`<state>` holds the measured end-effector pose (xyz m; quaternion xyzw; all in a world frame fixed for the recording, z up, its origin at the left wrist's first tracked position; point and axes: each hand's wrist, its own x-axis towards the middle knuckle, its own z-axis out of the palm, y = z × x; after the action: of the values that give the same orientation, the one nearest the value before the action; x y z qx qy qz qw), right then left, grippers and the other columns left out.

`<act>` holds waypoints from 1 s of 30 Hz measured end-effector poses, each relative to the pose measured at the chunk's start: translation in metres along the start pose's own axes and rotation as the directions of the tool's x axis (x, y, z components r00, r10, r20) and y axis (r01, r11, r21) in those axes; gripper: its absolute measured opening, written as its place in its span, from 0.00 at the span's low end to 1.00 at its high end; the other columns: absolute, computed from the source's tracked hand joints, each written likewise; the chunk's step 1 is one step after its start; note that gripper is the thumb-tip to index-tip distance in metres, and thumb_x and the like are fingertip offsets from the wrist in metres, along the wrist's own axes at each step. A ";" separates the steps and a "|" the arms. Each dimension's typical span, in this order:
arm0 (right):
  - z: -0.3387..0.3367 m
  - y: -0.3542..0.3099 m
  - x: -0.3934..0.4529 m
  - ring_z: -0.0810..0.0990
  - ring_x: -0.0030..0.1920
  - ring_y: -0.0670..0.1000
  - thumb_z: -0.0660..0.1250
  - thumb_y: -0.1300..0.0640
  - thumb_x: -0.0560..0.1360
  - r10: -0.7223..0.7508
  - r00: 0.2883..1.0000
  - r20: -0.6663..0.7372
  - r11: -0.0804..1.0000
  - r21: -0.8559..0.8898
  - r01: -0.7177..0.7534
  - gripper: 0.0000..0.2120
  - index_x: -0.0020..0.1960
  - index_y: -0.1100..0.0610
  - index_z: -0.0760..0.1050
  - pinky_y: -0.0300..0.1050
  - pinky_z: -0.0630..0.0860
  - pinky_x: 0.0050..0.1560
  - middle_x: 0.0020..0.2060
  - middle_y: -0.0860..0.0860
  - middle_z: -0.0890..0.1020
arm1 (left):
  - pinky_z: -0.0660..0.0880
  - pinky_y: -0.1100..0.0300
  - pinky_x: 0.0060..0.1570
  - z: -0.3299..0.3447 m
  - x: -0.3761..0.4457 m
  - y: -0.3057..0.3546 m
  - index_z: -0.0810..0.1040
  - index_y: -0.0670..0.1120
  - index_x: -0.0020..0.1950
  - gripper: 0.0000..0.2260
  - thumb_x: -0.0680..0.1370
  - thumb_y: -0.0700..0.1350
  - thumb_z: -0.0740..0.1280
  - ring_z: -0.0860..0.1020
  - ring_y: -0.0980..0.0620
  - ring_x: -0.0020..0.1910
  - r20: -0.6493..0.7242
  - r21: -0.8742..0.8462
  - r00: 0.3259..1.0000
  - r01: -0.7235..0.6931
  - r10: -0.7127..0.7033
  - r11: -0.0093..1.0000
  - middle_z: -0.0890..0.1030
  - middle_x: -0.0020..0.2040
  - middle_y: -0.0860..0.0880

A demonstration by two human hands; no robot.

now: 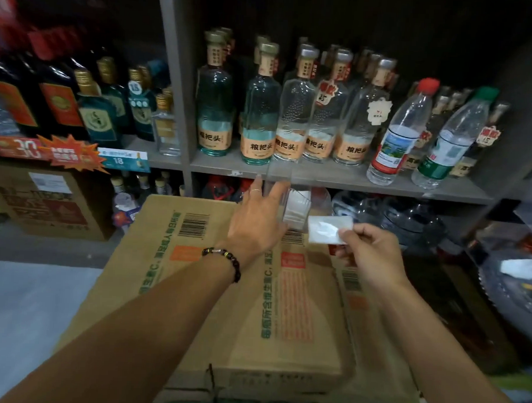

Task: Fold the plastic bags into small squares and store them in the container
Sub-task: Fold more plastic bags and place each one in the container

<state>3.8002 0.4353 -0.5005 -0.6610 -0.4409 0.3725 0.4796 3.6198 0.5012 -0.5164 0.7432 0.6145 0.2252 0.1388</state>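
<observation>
Left hand (258,213) flat and open against the clear container (292,199) on the cardboard box (224,291), probably steadying it. Right hand (366,251) pinching a folded bag (329,230) just beside it, ready to slot in with the other squares

Under your arms, a matt brown cardboard box (223,306) with printed ink. Your right hand (369,254) pinches a folded bag (329,230) of thin, milky, slightly glossy plastic. The container (292,199) is clear, smooth plastic. Shelf bottles (262,109) are shiny glass with paper labels.
</observation>
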 end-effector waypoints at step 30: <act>0.015 -0.115 -0.099 0.82 0.30 0.46 0.68 0.59 0.78 -0.394 0.884 0.252 0.812 -0.355 0.463 0.08 0.41 0.57 0.80 0.47 0.81 0.38 0.29 0.51 0.83 | 0.75 0.48 0.58 -0.152 -0.105 -0.025 0.68 0.51 0.43 0.12 0.75 0.44 0.72 0.76 0.47 0.61 -0.113 0.090 0.871 -0.471 0.479 0.877 0.66 0.72 0.49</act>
<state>3.7270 0.3644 -0.3866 -0.5953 -0.6846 0.2090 0.3651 3.5066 0.3930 -0.4150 0.8587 0.4273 0.2824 0.0160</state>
